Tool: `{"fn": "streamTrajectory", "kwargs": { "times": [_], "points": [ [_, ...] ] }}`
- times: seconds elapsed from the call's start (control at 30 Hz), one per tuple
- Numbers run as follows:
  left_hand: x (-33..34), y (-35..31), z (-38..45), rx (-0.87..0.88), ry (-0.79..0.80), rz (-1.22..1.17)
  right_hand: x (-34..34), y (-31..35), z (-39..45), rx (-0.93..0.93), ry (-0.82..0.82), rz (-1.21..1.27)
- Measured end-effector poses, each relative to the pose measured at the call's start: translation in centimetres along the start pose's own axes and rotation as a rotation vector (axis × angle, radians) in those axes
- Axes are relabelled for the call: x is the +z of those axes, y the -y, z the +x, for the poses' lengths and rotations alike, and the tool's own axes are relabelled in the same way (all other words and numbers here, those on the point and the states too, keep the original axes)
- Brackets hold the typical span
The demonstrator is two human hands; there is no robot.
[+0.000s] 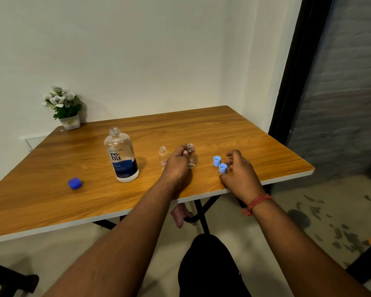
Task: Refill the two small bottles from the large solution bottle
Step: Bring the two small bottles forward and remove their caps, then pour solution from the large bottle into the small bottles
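The large clear solution bottle (121, 155) with a blue label stands uncapped on the wooden table (51, 202). Its dark blue cap (74, 183) lies to the left. Two small clear bottles stand open to its right: one (163, 156) just left of my left hand, the other (191, 155) held upright in my left hand (177, 163). Two light blue small caps lie on the table, one (216, 161) free, the other (222, 168) pinched between thumb and fingers of my right hand (239, 170).
A white pot with white flowers (65, 108) stands at the table's far left corner against the wall. A checked cloth (180, 214) hangs under the table's near edge. My dark-clothed knee (208, 260) is below the table.
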State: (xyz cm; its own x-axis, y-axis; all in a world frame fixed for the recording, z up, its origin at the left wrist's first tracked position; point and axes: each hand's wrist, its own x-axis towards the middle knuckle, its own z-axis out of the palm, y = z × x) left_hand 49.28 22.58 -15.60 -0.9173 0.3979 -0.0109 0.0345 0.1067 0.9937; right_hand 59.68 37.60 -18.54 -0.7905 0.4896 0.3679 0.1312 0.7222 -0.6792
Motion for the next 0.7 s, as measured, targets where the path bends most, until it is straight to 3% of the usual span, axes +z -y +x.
{"fn": "streamTrajectory", "kwargs": {
  "times": [0.23, 0.43, 0.57, 0.7],
  "points": [
    [-0.5, 0.1, -1.0, -0.005, -0.023, 0.011, 0.0, 0.5, -0.6, -0.007, -0.108, -0.004],
    [-1.7, 0.1, -3.6, 0.039, -0.037, 0.035, 0.2, 3.7, -1.6, -0.191, -0.294, -0.061],
    [-3.5, 0.4, -6.1, 0.106, -0.035, 0.051, 1.3, 6.5, -2.5, -0.288, -0.272, -0.022],
    [-6.4, 1.2, -7.1, 0.211, -0.158, 0.102, 2.9, 8.9, -3.2, -0.322, -0.193, 0.072]
  ]
}}
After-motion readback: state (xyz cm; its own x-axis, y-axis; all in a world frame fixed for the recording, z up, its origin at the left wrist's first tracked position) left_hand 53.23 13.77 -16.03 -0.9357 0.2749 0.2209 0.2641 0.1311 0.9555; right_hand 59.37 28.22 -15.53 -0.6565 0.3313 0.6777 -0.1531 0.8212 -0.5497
